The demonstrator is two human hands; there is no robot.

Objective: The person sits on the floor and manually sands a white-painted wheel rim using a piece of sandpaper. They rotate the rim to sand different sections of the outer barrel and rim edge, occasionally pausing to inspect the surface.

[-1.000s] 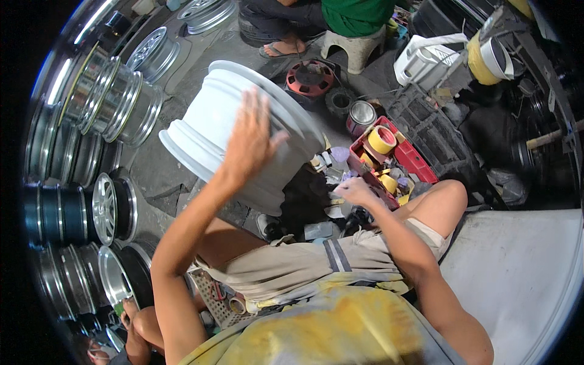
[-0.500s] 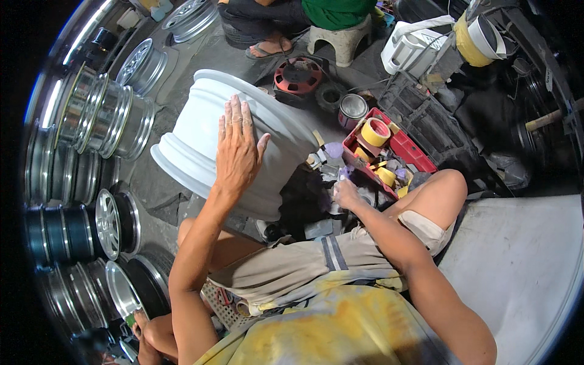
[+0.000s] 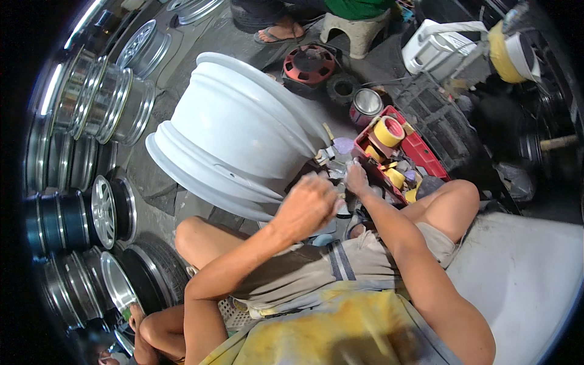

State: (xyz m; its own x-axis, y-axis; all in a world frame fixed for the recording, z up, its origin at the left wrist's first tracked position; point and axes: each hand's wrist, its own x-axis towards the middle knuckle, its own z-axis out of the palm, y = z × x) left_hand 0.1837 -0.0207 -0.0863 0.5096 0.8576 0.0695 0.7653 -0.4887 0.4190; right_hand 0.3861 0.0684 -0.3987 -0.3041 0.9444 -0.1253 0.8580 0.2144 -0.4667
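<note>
A large wheel rim (image 3: 234, 131) in pale white-grey lies on its side before me, its barrel facing up. My left hand (image 3: 309, 205) hovers off the rim's near right edge, apart from it; its curled fingers are smeared by motion. Beside the red toolbox (image 3: 420, 152), my right hand (image 3: 358, 179) is closed, fingertips together. What it pinches, if anything, is too small to make out. Yellow tape rolls (image 3: 389, 131) and small pieces fill the toolbox. A purple piece (image 3: 344, 145) and small scraps lie between the rim and the box.
Several metal rims (image 3: 100, 100) are stacked along the left. A paint can (image 3: 367, 103), a red-and-black round device (image 3: 309, 64) and a white jug (image 3: 441, 48) stand beyond. Another person's foot (image 3: 280, 33) is near a stool (image 3: 356, 30). A white panel (image 3: 517, 280) lies at my right.
My left hand has left the rim's surface, where it lay flat, and moved right and nearer me, its fingers now curled. My right hand stays beside the toolbox.
</note>
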